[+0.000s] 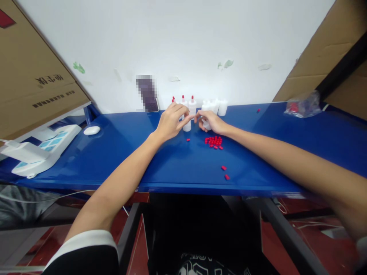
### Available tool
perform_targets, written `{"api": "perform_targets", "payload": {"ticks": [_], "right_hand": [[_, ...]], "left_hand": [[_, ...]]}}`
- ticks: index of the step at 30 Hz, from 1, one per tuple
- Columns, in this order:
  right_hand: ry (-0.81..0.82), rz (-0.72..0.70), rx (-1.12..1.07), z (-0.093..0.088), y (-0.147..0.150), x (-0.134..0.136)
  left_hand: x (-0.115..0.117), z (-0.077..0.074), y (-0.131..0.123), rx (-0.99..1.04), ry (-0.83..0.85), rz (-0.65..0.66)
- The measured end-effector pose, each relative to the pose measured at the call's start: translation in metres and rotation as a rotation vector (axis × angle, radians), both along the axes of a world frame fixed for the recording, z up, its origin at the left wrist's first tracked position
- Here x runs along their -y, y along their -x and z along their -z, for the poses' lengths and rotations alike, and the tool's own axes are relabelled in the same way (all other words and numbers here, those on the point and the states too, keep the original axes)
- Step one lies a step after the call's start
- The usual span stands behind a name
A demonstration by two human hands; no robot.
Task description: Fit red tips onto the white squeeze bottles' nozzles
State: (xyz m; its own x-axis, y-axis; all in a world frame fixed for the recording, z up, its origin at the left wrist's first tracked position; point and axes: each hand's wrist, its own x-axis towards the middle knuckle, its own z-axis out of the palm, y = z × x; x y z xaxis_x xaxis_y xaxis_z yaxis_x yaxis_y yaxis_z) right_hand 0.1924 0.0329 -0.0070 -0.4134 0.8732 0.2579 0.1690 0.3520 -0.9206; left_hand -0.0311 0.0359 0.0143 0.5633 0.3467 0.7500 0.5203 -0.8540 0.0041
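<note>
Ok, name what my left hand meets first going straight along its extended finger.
Probably your right hand, close ahead in the picture, though the depth between them is unclear.

The far white wall [186, 46] is bright and evenly lit, probably from overhead. The glossy blue tabletop [123, 152] carries a soft sheen, while black clothing [200, 225] below it sinks into dim, nearly detailless dark. Wide-angle distortion stretches the left carton [34, 65]; the right forearm [281, 156] blurs toward the near right edge. White bottles [222, 108] look washed out, and coarse pixelation hides the phone [147, 93].
</note>
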Motion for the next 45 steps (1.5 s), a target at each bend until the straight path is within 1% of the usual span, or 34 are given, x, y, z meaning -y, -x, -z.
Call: {"api": "perform_targets", "payload": {"ticks": [2,5,8,11,14,19,22,27,35,42,45], "right_hand": [[0.004,-0.085,-0.009,-0.001,-0.002,0.001],[0.014,-0.193,-0.009,-0.003,-0.004,0.002],[-0.005,-0.224,0.014,-0.005,-0.004,0.005],[-0.029,-0.236,0.027,-0.006,-0.002,0.008],[-0.02,-0.226,0.022,-0.007,0.001,0.009],[-0.02,-0.171,0.066,-0.004,0.003,0.007],[-0.047,-0.148,0.085,-0.002,0.005,0.006],[-0.136,-0.046,0.1,0.0,0.01,0.008],[-0.194,0.016,0.103,0.0,0.009,0.012],[-0.181,0.007,0.059,0.001,0.007,0.011],[-0.139,-0.04,0.036,0.0,0.005,0.01]], "left_hand": [[0.002,-0.001,-0.003,-0.013,-0.061,-0.016],[0.006,0.003,-0.01,-0.085,-0.09,-0.006],[0.008,0.009,-0.017,-0.143,-0.082,0.016],[0.009,0.013,-0.022,-0.156,-0.054,0.01],[0.008,0.014,-0.025,-0.173,-0.021,0.0],[0.004,0.016,-0.027,-0.198,0.025,-0.013],[0.001,0.018,-0.028,-0.217,0.032,0.013],[-0.001,0.019,-0.028,-0.2,0.047,0.026],[0.004,0.019,-0.032,-0.174,0.089,0.042],[0.005,0.02,-0.034,-0.181,0.105,0.017],[0.009,0.018,-0.033,-0.143,0.136,0.008]]}}
